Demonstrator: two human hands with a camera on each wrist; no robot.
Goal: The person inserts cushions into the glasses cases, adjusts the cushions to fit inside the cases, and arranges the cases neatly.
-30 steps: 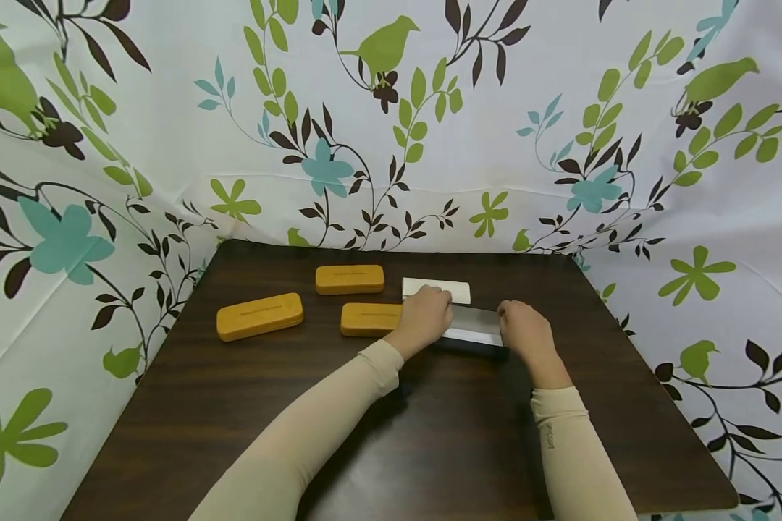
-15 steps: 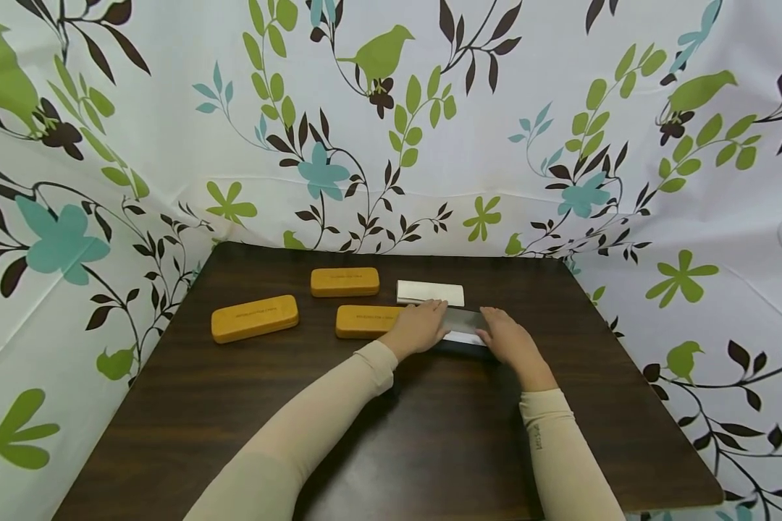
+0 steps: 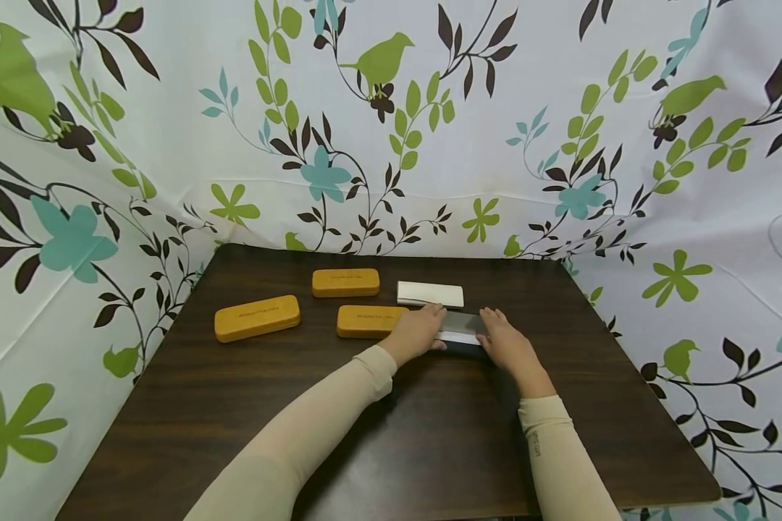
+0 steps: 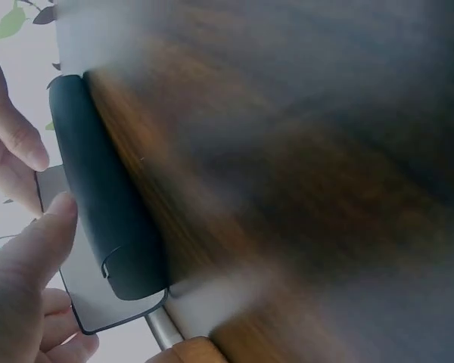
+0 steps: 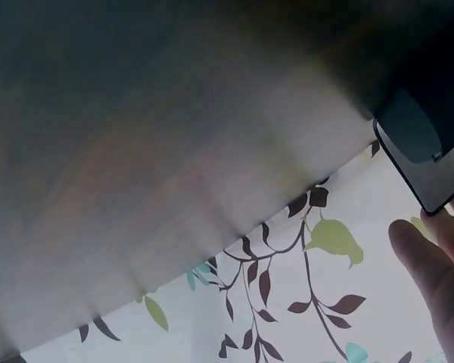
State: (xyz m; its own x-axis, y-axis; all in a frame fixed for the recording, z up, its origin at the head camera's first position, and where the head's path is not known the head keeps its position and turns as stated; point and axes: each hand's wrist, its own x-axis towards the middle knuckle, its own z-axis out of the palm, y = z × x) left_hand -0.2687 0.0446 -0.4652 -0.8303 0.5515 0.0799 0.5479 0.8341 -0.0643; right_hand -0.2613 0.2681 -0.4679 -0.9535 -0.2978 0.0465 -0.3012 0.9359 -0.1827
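Note:
A dark eyeglass case (image 3: pixel 459 323) stands toward the back right of the table with a grey panel and a pale strip facing me. The left wrist view shows its rounded black body (image 4: pixel 110 189) and a flat grey lid raised behind. My left hand (image 3: pixel 413 333) holds the case's left end, thumb across the panel and fingertips past its edge. At the right end, my right hand (image 3: pixel 508 346) holds the lid's corner between thumb and fingers. What lies inside the case is hidden.
Yellow cases lie at left (image 3: pixel 257 318), at back (image 3: pixel 345 283) and right beside my left hand (image 3: pixel 368 321). A white case (image 3: pixel 430 294) sits just behind the dark one. Patterned cloth (image 3: pixel 391 130) hangs along the table's (image 3: pixel 430 449) back and sides.
My hands have come slightly closer together on the dark case, and their fingers have straightened from a tighter curl. The other cases have stayed put; the head view has shifted slightly.

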